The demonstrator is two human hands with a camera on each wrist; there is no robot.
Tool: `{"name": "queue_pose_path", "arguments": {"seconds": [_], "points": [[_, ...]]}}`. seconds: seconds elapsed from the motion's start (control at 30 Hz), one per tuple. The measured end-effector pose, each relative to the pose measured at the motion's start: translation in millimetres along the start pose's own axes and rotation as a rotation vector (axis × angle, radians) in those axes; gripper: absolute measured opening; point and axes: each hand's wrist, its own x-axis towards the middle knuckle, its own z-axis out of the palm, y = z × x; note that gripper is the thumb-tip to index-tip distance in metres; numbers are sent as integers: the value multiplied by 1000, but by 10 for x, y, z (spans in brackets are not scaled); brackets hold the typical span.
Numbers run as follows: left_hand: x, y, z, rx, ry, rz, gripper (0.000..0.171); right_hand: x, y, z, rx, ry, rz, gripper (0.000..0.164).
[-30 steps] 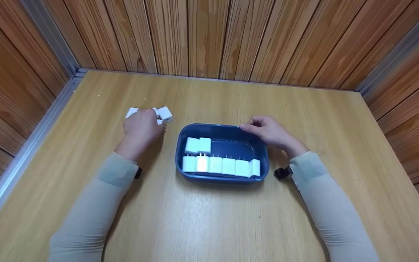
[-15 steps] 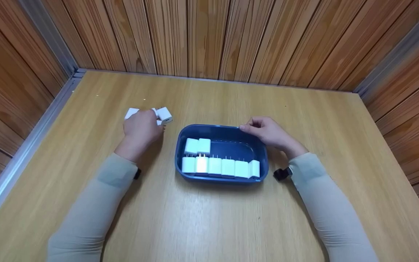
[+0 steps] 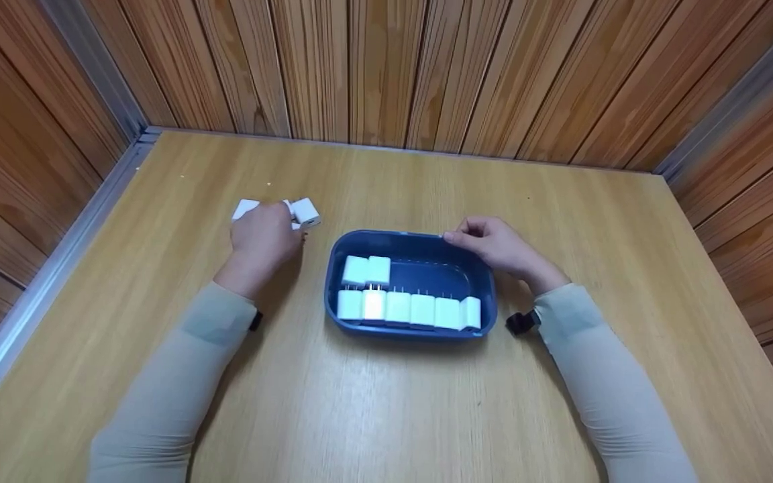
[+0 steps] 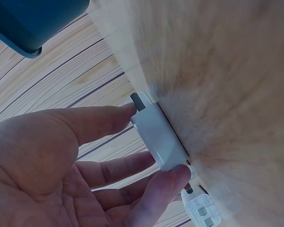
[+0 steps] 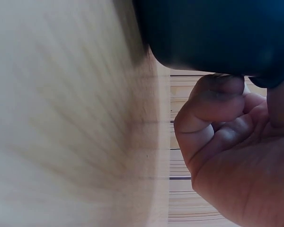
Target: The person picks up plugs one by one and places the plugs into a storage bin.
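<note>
My left hand [image 3: 264,231] reaches down to a small group of white chargers at the back left of the table. In the left wrist view its thumb and fingers pinch a white charger [image 4: 160,135] at opposite ends, low at the tabletop. A second charger [image 4: 203,210] with a printed label lies just past the fingers. At the far right corner of a blue plastic tub [image 3: 427,274], my right hand [image 3: 497,247] grips the rim, thumb on top and fingers curled against the outer wall. Inside the tub, a row of white chargers [image 3: 398,307] lines the near side, prongs pointing away.
Two more chargers [image 3: 366,270] lie behind that row at the tub's left. Loose chargers [image 3: 305,212] flank the left hand on the wooden table [image 3: 386,409]. Wood-panelled walls [image 3: 386,74] close off the back and both sides.
</note>
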Motion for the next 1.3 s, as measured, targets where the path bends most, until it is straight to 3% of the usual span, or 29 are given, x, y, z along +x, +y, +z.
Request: {"name": "queue_pose_path", "arguments": {"seconds": [0.2,0.63,0.97,1.3], "points": [[-2,18,10,62,19,-7,45,-15,3,13,-13,12,-1,47],[-25,-13,-45,13,1,4,38,-14,-27,7,-26,2,17,50],[-67,47,-111,-33,29,9,38,-21,-12,-2,-24,2,13,49],[-75,97,-160,-10,64,6,40,-17,-5,1,-8,-1,-1,49]]}}
